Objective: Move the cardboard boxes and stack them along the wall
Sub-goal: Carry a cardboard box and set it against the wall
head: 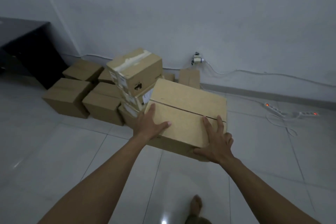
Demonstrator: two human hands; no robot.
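Head view: left hand (pixel 149 123) flat, grip released, on the box (pixel 189 102); right hand (pixel 216 145) apparently clasps its corner.

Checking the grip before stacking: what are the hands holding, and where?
The large cardboard box, by its near corners: left hand flat over the left one, right hand clasping the right one, thumb on the front face.

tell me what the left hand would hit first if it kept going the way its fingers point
Probably the leaning stack of taped boxes. The left hand lies flat on the large box, fingers pointing forward, and the stack stands just beyond their tips, though depth is unclear.
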